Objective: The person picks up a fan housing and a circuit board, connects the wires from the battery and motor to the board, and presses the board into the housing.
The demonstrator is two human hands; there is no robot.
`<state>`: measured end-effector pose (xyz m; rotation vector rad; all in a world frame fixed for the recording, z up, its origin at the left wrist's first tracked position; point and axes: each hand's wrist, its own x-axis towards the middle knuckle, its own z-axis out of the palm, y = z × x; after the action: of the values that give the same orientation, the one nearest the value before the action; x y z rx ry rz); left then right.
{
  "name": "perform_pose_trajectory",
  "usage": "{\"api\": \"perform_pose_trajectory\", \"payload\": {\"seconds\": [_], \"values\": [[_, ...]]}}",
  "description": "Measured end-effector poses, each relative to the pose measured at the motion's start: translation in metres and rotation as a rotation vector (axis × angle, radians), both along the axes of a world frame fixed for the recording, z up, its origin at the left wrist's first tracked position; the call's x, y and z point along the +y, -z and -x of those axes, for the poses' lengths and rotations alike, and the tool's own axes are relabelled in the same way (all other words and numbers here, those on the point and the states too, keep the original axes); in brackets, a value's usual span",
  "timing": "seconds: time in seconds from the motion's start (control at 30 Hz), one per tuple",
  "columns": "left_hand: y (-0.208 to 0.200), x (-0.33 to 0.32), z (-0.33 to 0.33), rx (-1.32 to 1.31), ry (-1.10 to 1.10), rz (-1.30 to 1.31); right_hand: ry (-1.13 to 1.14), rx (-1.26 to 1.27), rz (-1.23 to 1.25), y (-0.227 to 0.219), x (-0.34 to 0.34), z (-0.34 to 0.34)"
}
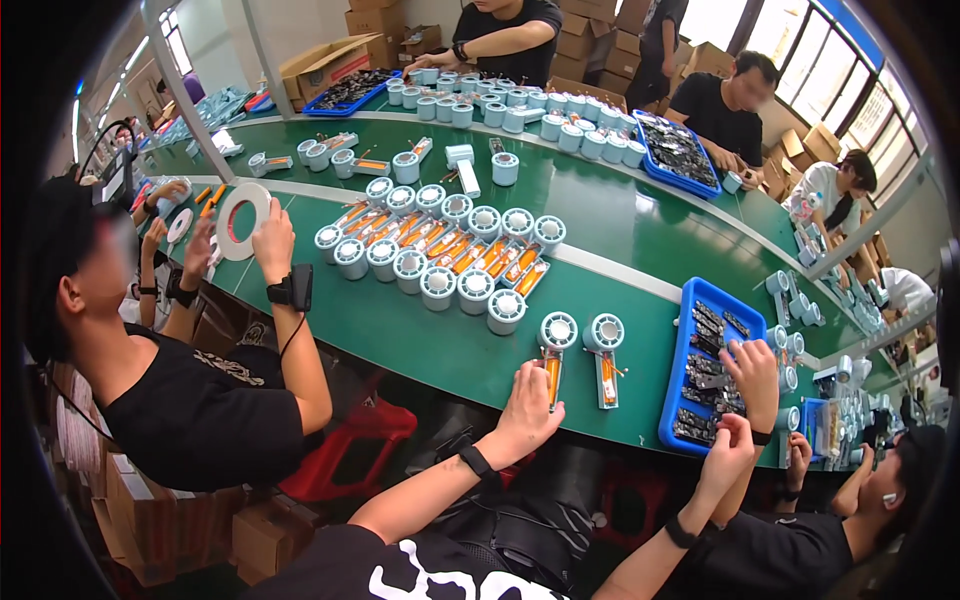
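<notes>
My left hand point(530, 408) is closed round the handle of a small pale-blue handheld fan point(558, 332). The fan lies face up with its handle toward me, and an orange cell point(553, 375) shows in the uncovered handle. Just right of it lies a second fan point(605, 333), untouched, its orange cell and a short wire exposed. My right hand point(728, 462) is over the near right corner of a blue tray point(668, 405), fingers pinched together. Whatever is between those fingertips is too small to tell. Dark small parts point(708, 380) fill the tray in rows.
A co-worker's hand point(752, 378) reaches over the same tray, close to my right hand. Several fans with orange cells stand in rows point(437, 285) on the green table point(400, 340). At left, another person holds a white tape roll point(243, 222). More blue trays point(678, 165) stand farther back.
</notes>
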<state>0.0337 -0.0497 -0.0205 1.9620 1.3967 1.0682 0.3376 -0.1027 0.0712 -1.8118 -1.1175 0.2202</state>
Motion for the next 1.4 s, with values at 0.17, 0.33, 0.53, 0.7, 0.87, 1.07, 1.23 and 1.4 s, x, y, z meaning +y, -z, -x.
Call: {"api": "perform_pose_trajectory", "payload": {"seconds": [0.17,0.33,0.53,0.7,0.87,1.07,1.23,1.4], "values": [[0.001,-0.007,-0.007,-0.049,0.043,-0.047,-0.205,0.359,-0.176,-0.009,-0.038,0.068],[0.003,-0.015,-0.007,-0.06,0.084,-0.025,-0.381,0.14,-0.148,-0.01,-0.046,0.103],[-0.019,-0.03,0.006,-0.046,0.057,-0.127,-0.468,0.066,0.006,-0.005,-0.046,0.124],[-0.038,-0.06,0.031,-0.318,0.392,0.127,-0.546,0.274,0.085,0.013,-0.049,0.15],[-0.043,-0.079,0.04,-0.434,0.546,0.532,-0.664,0.397,0.171,0.019,-0.05,0.169],[-0.048,-0.083,0.06,-0.374,0.546,0.697,-0.816,0.27,0.21,0.019,-0.049,0.179],[-0.059,-0.08,0.073,-0.349,0.54,0.463,-0.855,0.235,0.152,0.012,-0.05,0.181],[-0.059,-0.082,0.091,-0.351,0.498,0.436,-0.875,0.303,0.196,0.012,-0.049,0.197]]}}
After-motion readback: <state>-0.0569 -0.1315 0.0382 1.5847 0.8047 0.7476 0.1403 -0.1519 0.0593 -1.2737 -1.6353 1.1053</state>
